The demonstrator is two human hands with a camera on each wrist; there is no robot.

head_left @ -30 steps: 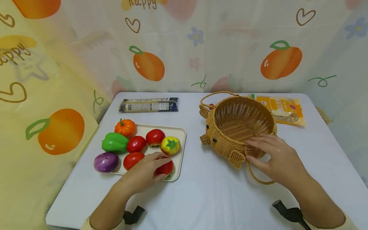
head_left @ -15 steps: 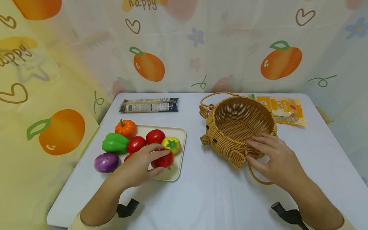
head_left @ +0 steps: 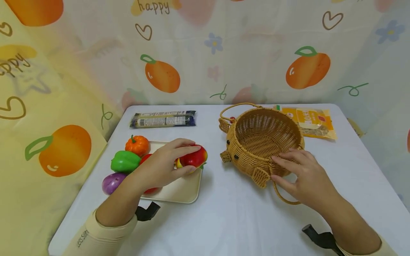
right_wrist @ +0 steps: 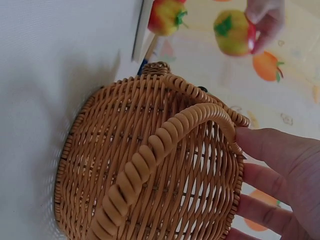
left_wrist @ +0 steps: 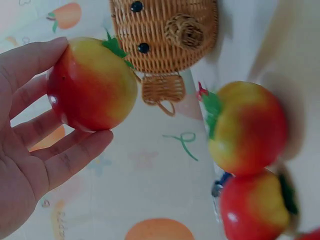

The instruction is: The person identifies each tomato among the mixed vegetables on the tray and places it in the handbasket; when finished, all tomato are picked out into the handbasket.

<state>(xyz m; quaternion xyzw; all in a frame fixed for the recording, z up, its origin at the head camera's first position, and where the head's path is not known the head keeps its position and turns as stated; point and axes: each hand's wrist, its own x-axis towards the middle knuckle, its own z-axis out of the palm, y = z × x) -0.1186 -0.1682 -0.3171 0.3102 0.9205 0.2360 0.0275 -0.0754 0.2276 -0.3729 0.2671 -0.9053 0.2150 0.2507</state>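
My left hand (head_left: pixel 160 165) grips a red-and-yellow tomato (head_left: pixel 196 158), raised over the right side of the cream tray (head_left: pixel 184 192). In the left wrist view, the fingers curl round that tomato (left_wrist: pixel 95 85), and two more (left_wrist: pixel 250 127) lie to its right. The wicker pig basket (head_left: pixel 245 160) stands to the right of the tray, its inside bare. My right hand (head_left: pixel 302 174) holds the near right part of the basket's rim, thumb outside. The right wrist view shows the thumb and fingers of this hand (right_wrist: pixel 285 175) at the basket's rim, beside the handle (right_wrist: pixel 145 162).
An orange pumpkin (head_left: pixel 137 145), a green pepper (head_left: pixel 125 161) and a purple eggplant (head_left: pixel 112 182) lie at the tray's left side. A dark-ended long packet (head_left: pixel 163 119) lies behind the tray. Behind the basket is a yellow packet (head_left: pixel 314 122). A patterned curtain hangs behind the table.
My left hand has lifted the tomato from the tray's near right part and moved it up, back and slightly right. My right hand stays on the basket, which has not moved on the table.
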